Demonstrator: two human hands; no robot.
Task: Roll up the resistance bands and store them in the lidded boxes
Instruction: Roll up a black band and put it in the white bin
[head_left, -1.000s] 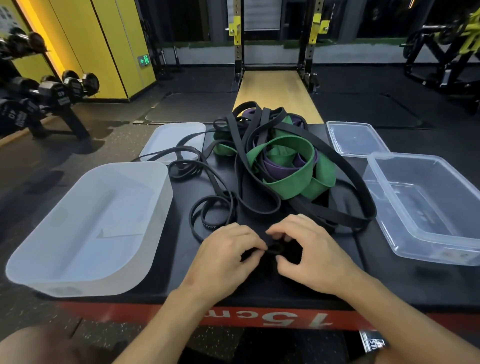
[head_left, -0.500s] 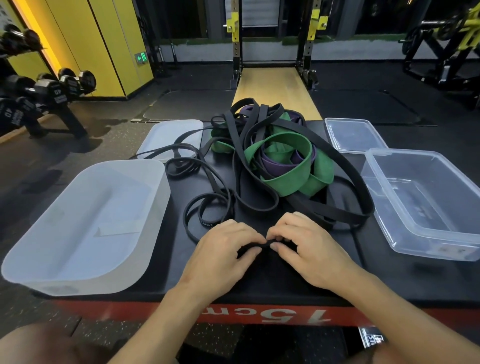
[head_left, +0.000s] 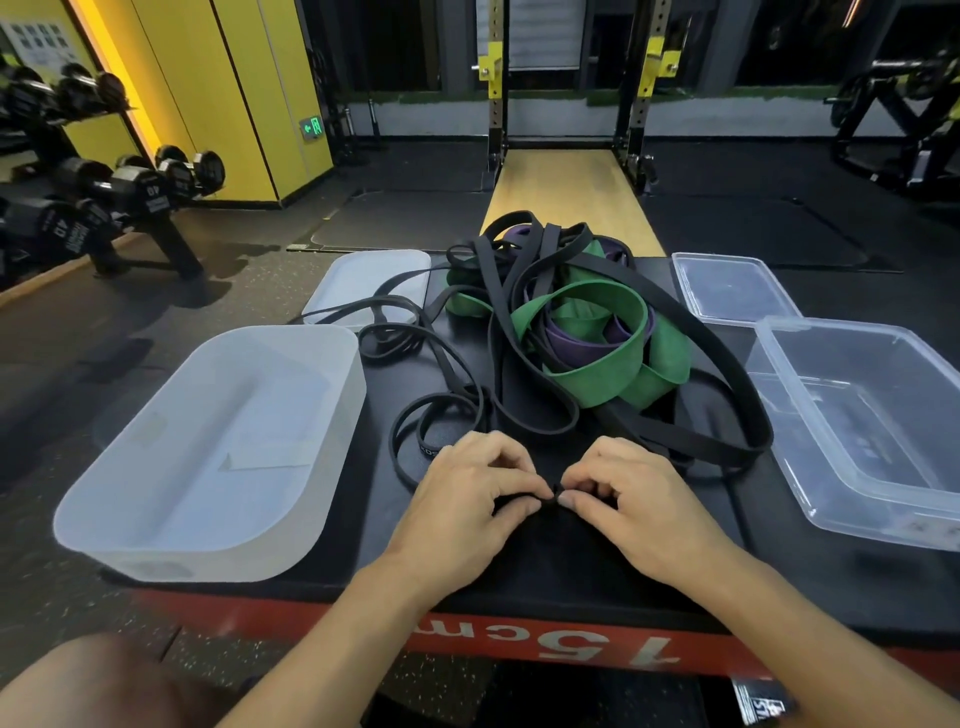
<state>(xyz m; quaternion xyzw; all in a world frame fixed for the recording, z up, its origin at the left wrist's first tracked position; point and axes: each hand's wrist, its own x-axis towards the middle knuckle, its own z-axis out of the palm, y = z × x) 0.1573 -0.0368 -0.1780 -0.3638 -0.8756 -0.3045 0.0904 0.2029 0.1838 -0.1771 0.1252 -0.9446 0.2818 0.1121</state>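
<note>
Thin black band (head_left: 556, 490), one end pinched at the tabletop's (head_left: 571, 577) near edge: left hand (head_left: 467, 499) & right hand (head_left: 641, 512) are together, fingertips clamped on it, while the other bands lie in the black/green/purple pile (head_left: 587, 338) behind. Looks light, soft, springy rubber, prob. keen to unroll, so grip right at the coil w/ tension. Frosted box (head_left: 358, 379) sits left and clear box (head_left: 774, 441) right, both lidless.
</note>
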